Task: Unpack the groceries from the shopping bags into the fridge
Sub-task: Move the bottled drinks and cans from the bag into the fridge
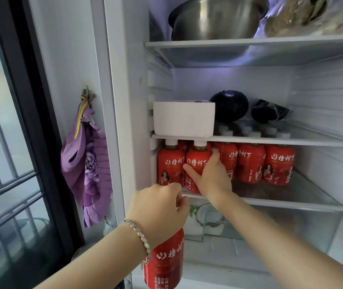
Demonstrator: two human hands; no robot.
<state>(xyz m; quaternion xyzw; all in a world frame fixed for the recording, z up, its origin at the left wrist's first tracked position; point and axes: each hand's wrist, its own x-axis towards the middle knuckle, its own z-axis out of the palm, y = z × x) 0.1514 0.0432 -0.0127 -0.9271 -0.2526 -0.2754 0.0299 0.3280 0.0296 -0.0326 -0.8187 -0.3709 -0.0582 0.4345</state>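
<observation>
Red bottles [279, 165] upright on fridge shelf [291, 205]

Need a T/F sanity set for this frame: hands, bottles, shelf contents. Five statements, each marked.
1. The left hand holds a red bottle. True.
2. The right hand is empty. False: it grips a shelved bottle.
3. The white box sits on the middle shelf. True.
4. The steel bowl stands on the middle shelf too. False: it is on the upper shelf.
5. The purple cloth hangs inside the fridge. False: it hangs on the wall outside.
</observation>
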